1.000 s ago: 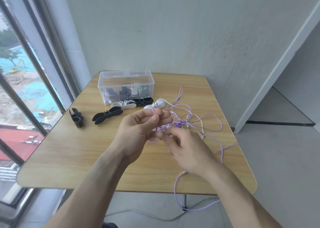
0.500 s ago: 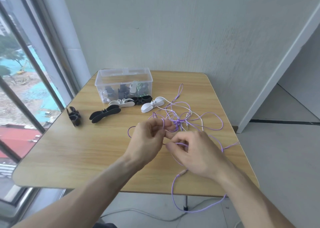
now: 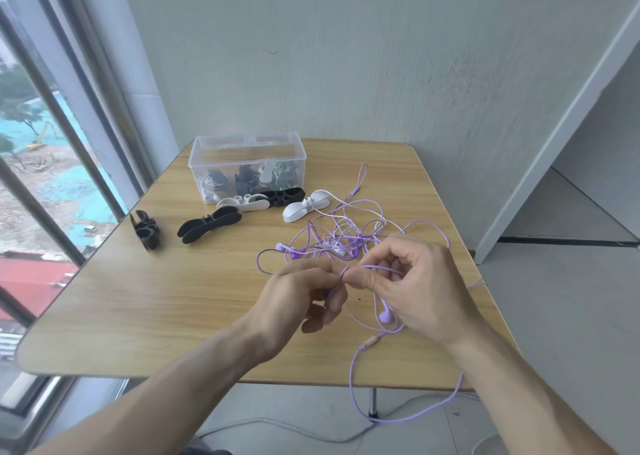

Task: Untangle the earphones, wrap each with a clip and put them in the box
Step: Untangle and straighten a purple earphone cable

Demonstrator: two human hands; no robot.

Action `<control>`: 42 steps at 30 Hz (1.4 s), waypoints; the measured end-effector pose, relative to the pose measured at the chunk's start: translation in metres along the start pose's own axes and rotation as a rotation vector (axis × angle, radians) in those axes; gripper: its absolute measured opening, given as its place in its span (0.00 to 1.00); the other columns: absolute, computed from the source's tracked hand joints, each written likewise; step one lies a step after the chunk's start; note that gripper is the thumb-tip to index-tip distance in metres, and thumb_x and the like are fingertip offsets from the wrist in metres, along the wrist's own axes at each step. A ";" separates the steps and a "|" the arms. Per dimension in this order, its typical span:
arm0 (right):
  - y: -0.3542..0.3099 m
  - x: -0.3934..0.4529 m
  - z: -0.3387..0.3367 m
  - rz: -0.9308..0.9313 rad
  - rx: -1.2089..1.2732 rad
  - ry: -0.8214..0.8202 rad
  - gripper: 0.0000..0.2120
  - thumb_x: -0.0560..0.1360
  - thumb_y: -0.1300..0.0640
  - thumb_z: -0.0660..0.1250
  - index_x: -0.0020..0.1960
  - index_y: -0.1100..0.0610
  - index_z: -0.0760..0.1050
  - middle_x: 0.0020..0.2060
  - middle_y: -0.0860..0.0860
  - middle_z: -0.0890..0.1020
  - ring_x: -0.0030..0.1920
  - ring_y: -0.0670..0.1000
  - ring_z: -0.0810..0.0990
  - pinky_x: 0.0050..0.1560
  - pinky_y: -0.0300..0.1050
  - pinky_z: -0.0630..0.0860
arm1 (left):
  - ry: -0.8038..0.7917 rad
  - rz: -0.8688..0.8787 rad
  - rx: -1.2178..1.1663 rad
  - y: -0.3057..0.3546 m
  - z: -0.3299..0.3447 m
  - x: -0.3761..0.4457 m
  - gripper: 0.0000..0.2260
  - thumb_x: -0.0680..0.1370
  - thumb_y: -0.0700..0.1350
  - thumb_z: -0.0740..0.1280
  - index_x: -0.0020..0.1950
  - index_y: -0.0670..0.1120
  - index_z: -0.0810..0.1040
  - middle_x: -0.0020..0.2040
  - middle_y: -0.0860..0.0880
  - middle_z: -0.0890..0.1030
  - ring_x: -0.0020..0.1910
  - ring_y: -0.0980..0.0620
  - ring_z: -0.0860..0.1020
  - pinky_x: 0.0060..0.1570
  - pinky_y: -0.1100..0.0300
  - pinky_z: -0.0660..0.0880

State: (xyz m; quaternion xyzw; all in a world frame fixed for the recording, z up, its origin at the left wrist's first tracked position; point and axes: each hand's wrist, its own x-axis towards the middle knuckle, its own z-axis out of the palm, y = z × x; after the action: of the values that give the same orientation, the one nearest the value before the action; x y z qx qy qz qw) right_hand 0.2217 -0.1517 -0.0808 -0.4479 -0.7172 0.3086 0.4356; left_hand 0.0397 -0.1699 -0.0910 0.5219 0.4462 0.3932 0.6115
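A tangle of purple and white earphone cables (image 3: 341,238) lies on the wooden table (image 3: 173,299), right of centre. My left hand (image 3: 304,299) and my right hand (image 3: 412,285) each pinch the purple cable where their fingertips meet, just in front of the tangle. A purple earbud (image 3: 385,314) hangs below my right hand. One purple loop (image 3: 398,416) drops over the table's front edge. The clear plastic box (image 3: 247,155) stands at the back with wrapped earphones inside. Loose clips lie in front of it: two black ones (image 3: 209,226) (image 3: 146,229) and two white ones (image 3: 242,203) (image 3: 306,205).
A further black clip (image 3: 285,195) leans against the box front. A window with a dark frame (image 3: 69,136) runs along the left side. The wall stands behind the table, and a doorway opening (image 3: 588,177) is at the right.
Both hands have come nearer to me and slightly right, drawing a strand of purple cable out of the tangle. An earbud now hangs under my right hand.
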 end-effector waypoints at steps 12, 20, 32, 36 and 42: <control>0.008 0.000 0.012 0.038 -0.055 -0.065 0.10 0.79 0.52 0.68 0.43 0.55 0.82 0.24 0.41 0.69 0.26 0.44 0.65 0.25 0.42 0.67 | 0.000 -0.039 -0.361 0.013 -0.010 -0.011 0.11 0.84 0.42 0.55 0.43 0.45 0.70 0.32 0.49 0.66 0.26 0.54 0.64 0.20 0.66 0.51; -0.001 -0.007 0.026 -0.006 -0.173 -0.278 0.12 0.80 0.50 0.67 0.41 0.54 0.80 0.26 0.48 0.66 0.28 0.46 0.62 0.30 0.38 0.61 | 0.223 0.094 -0.480 0.016 -0.023 -0.006 0.09 0.83 0.39 0.58 0.56 0.39 0.77 0.46 0.45 0.84 0.44 0.52 0.84 0.20 0.68 0.62; -0.011 -0.012 0.029 0.045 -0.421 -0.391 0.13 0.79 0.50 0.66 0.35 0.47 0.76 0.23 0.46 0.71 0.29 0.47 0.71 0.29 0.37 0.63 | 0.260 0.146 -0.212 0.009 -0.015 -0.003 0.11 0.84 0.42 0.60 0.61 0.38 0.77 0.49 0.44 0.86 0.43 0.51 0.85 0.20 0.67 0.60; -0.007 -0.010 0.027 0.096 -0.484 -0.397 0.17 0.78 0.51 0.65 0.30 0.46 0.72 0.24 0.40 0.72 0.30 0.42 0.72 0.29 0.37 0.61 | 0.181 0.152 -0.198 0.008 -0.011 -0.001 0.13 0.85 0.43 0.55 0.52 0.40 0.77 0.40 0.44 0.81 0.36 0.49 0.80 0.21 0.63 0.62; -0.007 -0.009 0.031 0.089 -0.487 -0.405 0.11 0.79 0.48 0.63 0.47 0.48 0.83 0.26 0.48 0.73 0.33 0.43 0.73 0.32 0.37 0.67 | 0.106 0.208 -0.217 0.006 -0.007 0.001 0.12 0.83 0.43 0.57 0.49 0.39 0.78 0.36 0.44 0.77 0.33 0.49 0.75 0.23 0.61 0.65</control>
State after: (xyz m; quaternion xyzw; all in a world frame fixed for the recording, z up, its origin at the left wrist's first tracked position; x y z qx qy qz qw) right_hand 0.1932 -0.1641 -0.0913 -0.4992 -0.8219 0.2297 0.1499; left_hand 0.0337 -0.1661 -0.0859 0.4746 0.3762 0.5275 0.5957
